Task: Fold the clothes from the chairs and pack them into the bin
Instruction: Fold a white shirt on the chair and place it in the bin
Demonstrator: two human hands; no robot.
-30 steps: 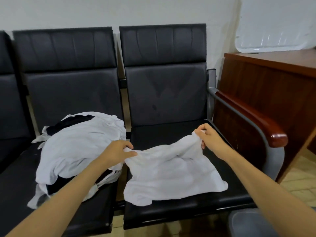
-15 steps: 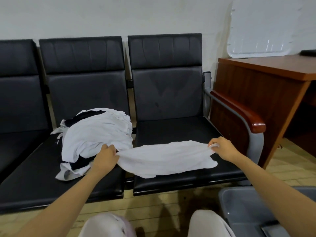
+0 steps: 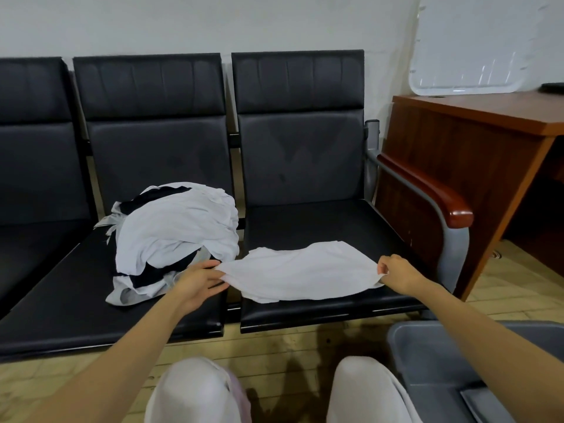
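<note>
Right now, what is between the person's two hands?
A flat white cloth garment, pinched by left hand and right hand, lying on the black padded seat, in the head view.

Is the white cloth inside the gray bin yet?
No, the white cloth lies on the chair seat, held at its ends by the left hand and right hand, outside the gray bin.

The chairs (image 3: 305,233) are black leather-like upholstery with a soft sheen. The white garment (image 3: 302,274) is thin matt cloth. Beside the chairs, the armrest (image 3: 427,190) is glossy varnished wood on grey metal; the bin (image 3: 433,361) is smooth grey plastic.
</note>
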